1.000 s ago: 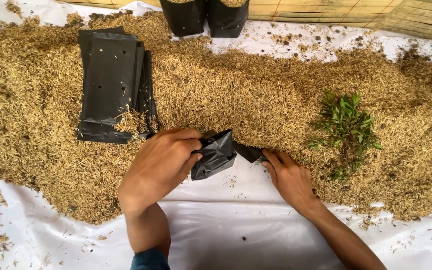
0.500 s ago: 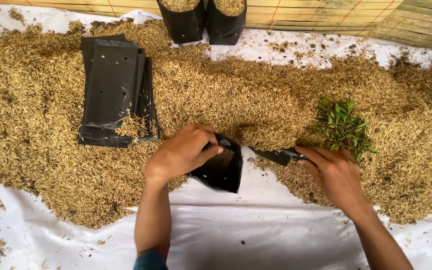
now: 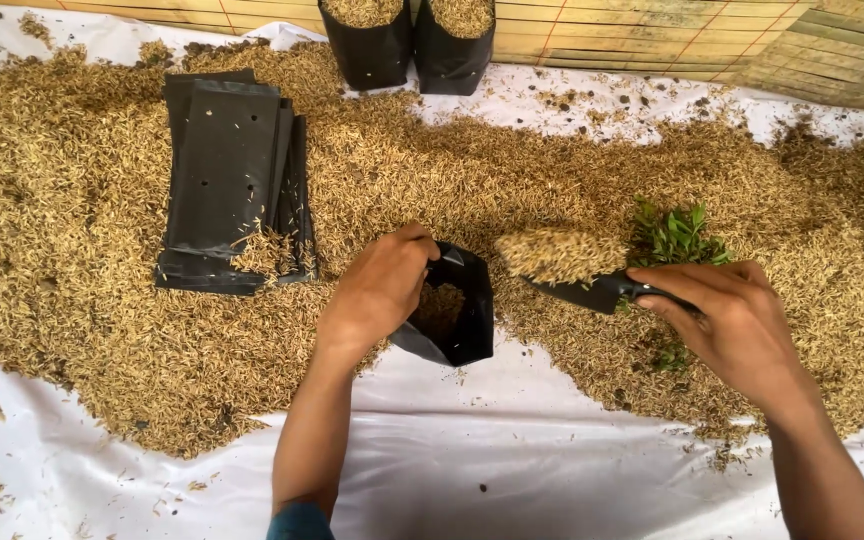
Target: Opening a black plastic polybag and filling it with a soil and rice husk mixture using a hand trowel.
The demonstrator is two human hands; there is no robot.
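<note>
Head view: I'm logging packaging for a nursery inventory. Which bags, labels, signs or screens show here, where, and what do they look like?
Open bag: centre, held at its mouth by the left hand; black plastic, partly filled with husk.
Stack of flat bags: upper left on the husk pile; black, rectangular, with punched holes.
Two filled bags: top edge, upright, black, full of husk.
Labels, signs, screens: none visible.

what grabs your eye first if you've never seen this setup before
The wide spread of golden husks covering the white sheet strikes first. At centre, the left hand holds open a small black bag, while the right hand brings a heaped black scoop beside it. A stack of flat black bags lies upper left; green seedlings sit right.
</note>
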